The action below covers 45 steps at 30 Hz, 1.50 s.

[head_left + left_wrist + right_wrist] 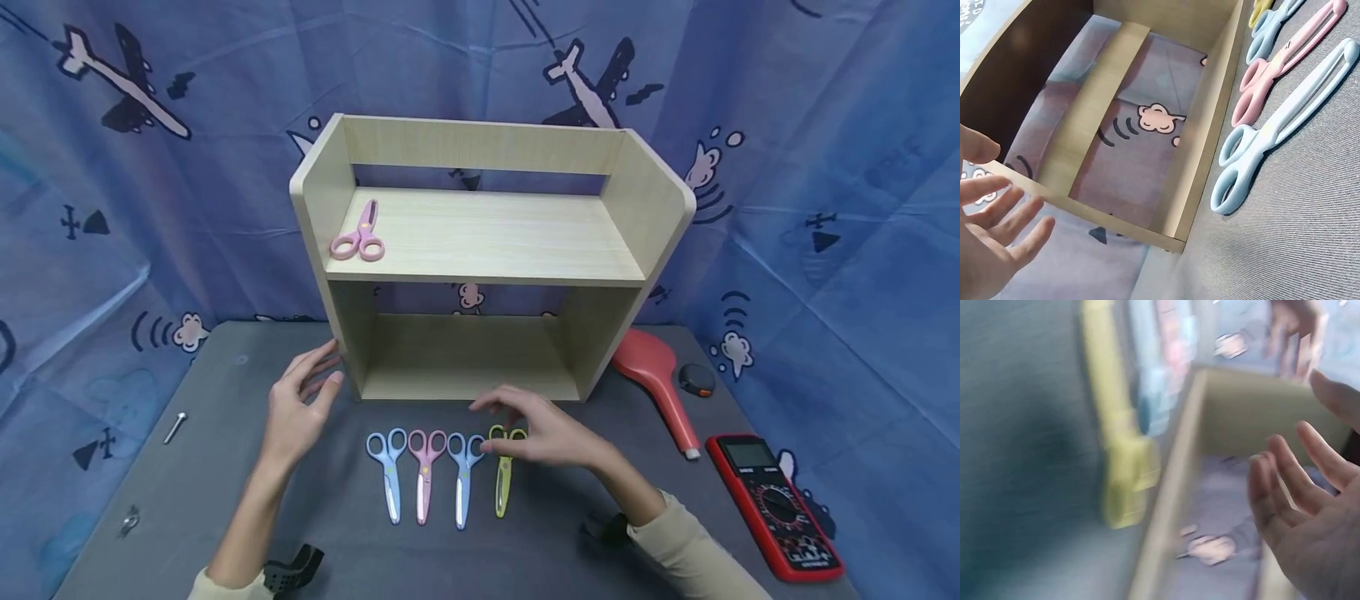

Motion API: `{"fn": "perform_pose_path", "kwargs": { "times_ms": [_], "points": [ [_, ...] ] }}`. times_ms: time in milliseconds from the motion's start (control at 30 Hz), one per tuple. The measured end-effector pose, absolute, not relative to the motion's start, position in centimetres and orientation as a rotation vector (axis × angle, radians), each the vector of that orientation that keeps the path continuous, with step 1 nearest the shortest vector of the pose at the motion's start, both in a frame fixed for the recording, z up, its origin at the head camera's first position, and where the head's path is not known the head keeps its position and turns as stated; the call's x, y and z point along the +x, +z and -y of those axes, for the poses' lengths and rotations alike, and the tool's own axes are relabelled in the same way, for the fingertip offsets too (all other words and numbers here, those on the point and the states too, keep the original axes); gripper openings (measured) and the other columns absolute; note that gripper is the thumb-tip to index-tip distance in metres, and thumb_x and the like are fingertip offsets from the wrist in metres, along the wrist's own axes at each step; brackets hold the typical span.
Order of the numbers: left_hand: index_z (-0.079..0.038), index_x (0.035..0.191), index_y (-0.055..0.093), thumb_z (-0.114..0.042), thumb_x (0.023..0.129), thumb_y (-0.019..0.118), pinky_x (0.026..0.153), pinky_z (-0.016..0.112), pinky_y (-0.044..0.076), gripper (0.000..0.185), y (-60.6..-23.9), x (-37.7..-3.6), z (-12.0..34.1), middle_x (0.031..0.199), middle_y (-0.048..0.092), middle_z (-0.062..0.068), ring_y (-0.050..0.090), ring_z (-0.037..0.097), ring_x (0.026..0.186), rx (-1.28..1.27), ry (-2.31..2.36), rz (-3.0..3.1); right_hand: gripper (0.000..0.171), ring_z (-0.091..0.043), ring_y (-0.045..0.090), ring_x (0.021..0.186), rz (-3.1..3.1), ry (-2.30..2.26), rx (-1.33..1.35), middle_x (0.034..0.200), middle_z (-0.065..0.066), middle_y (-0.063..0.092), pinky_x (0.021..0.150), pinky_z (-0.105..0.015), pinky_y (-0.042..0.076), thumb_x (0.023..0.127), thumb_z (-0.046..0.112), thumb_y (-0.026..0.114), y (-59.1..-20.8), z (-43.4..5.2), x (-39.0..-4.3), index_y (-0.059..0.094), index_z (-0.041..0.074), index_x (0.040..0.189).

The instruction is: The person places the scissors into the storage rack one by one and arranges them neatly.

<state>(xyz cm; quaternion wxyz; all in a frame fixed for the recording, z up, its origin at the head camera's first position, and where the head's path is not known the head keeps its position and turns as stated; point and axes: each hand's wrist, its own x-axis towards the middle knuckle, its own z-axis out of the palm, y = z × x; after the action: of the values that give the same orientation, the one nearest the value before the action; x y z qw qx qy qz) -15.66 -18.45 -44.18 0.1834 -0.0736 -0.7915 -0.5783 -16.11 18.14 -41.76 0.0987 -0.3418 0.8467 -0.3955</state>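
While four scissors are lying in a row on the counter (225, 467), right hand (543, 433) hovering relaxed and empty over the yellow scissors (504, 475), left hand (296, 408) spreading loose fingers beside the shelf (480, 242), pink scissors (362, 237) lying on its upper board.

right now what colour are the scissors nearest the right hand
Yellow-green scissors, just under the right hand; clearest in the head view.

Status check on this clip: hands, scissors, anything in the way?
Left hand open, empty, beside shelf. Right hand open, hovering over yellow scissors, no grip. Blue scissors right alongside; nothing on top.
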Motion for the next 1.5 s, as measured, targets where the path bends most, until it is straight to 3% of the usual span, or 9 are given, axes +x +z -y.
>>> {"fn": "perform_pose_path", "kwargs": {
  "times_ms": [133, 233, 300, 400, 567, 867, 1067, 1300, 1500],
  "points": [
    [-0.004, 0.153, 0.060, -0.002, 0.106, 0.064, 0.101, 0.002, 0.051, 0.047, -44.1, -15.6, 18.5, 0.150, 0.063, 0.020, 0.064, -0.003, 0.129, -0.202, -1.627, 2.234, 0.057, -0.034, 0.062, 0.134, -2.497, -1.030, -0.955, 0.148, -0.009, 0.067, 0.116, -0.058, 0.052, 0.093, 0.020, 0.087, -45.4, -20.2, -17.2, 0.065, 0.010, 0.146],
    [-0.004, 0.153, 0.061, -0.002, 0.106, 0.064, 0.101, 0.002, 0.051, 0.047, -44.1, -15.6, 18.5, 0.150, 0.063, 0.020, 0.063, -0.004, 0.129, -0.200, -1.620, 2.238, 0.060, -0.033, 0.059, 0.138, -2.508, -0.957, -0.973, 0.148, -0.008, 0.067, 0.120, -0.055, 0.047, 0.090, 0.014, 0.089, -47.6, -21.3, -18.1, 0.065, 0.008, 0.146],
    [-0.003, 0.153, 0.061, -0.002, 0.106, 0.064, 0.101, 0.002, 0.051, 0.048, -44.1, -15.6, 18.5, 0.150, 0.063, 0.020, 0.063, -0.004, 0.129, -0.201, -1.618, 2.241, 0.061, -0.031, 0.062, 0.132, -2.496, -0.948, -0.987, 0.143, -0.010, 0.069, 0.116, -0.047, 0.050, 0.088, 0.010, 0.090, -48.6, -21.7, -18.5, 0.066, 0.006, 0.144],
    [-0.004, 0.153, 0.061, -0.002, 0.106, 0.064, 0.101, 0.002, 0.051, 0.048, -44.1, -15.6, 18.5, 0.150, 0.063, 0.020, 0.063, -0.003, 0.129, -0.203, -1.615, 2.245, 0.059, -0.025, 0.066, 0.115, -2.474, -0.953, -0.966, 0.128, -0.010, 0.073, 0.098, -0.032, 0.056, 0.087, 0.007, 0.090, -49.3, -21.9, -18.9, 0.068, 0.005, 0.141],
    [-0.004, 0.153, 0.060, -0.003, 0.106, 0.065, 0.101, 0.002, 0.051, 0.048, -44.1, -15.6, 18.5, 0.151, 0.063, 0.019, 0.063, -0.002, 0.130, -0.200, -1.616, 2.245, 0.061, -0.013, 0.061, 0.095, -2.426, -0.896, -0.875, 0.108, -0.002, 0.071, 0.079, -0.020, 0.051, 0.084, 0.009, 0.093, -48.9, -22.0, -19.2, 0.068, 0.008, 0.140],
    [-0.004, 0.153, 0.061, -0.003, 0.106, 0.065, 0.101, 0.002, 0.050, 0.048, -44.1, -15.6, 18.4, 0.150, 0.063, 0.020, 0.064, 0.001, 0.130, -0.200, -1.601, 2.251, 0.049, -0.008, 0.057, 0.086, -2.298, -0.788, -0.853, 0.108, 0.001, 0.069, 0.071, -0.019, 0.049, 0.088, 0.010, 0.089, -47.8, -23.5, -19.1, 0.074, 0.016, 0.135],
    [-0.004, 0.154, 0.060, -0.005, 0.107, 0.065, 0.102, 0.002, 0.050, 0.048, -44.0, -15.6, 18.5, 0.150, 0.063, 0.020, 0.063, 0.001, 0.130, -0.208, -1.594, 2.257, 0.048, -0.006, 0.057, 0.096, -2.159, -0.790, -0.882, 0.121, 0.002, 0.070, 0.082, -0.020, 0.049, 0.096, 0.015, 0.082, -47.7, -24.6, -18.5, 0.070, 0.025, 0.142],
    [-0.006, 0.156, 0.058, -0.008, 0.109, 0.063, 0.101, 0.001, 0.050, 0.048, -44.1, -15.5, 18.5, 0.152, 0.061, 0.019, 0.062, 0.002, 0.132, -0.216, -1.586, 2.276, 0.029, -0.002, 0.058, 0.093, -2.078, -0.892, -0.946, 0.112, -0.002, 0.074, 0.083, -0.018, 0.050, 0.104, 0.020, 0.074, -47.9, -25.4, -17.9, 0.075, 0.018, 0.133],
    [-0.004, 0.156, 0.057, -0.007, 0.109, 0.062, 0.101, 0.000, 0.049, 0.048, -44.0, -15.5, 18.5, 0.153, 0.060, 0.020, 0.063, 0.032, 0.139, -0.221, -1.600, 2.275, 0.034, -0.001, 0.068, 0.074, -1.933, -1.075, -0.854, 0.112, -0.015, 0.069, 0.064, -0.031, 0.067, 0.101, 0.013, 0.077, -47.7, -26.4, -17.7, 0.074, 0.008, 0.134]
  ]
}}
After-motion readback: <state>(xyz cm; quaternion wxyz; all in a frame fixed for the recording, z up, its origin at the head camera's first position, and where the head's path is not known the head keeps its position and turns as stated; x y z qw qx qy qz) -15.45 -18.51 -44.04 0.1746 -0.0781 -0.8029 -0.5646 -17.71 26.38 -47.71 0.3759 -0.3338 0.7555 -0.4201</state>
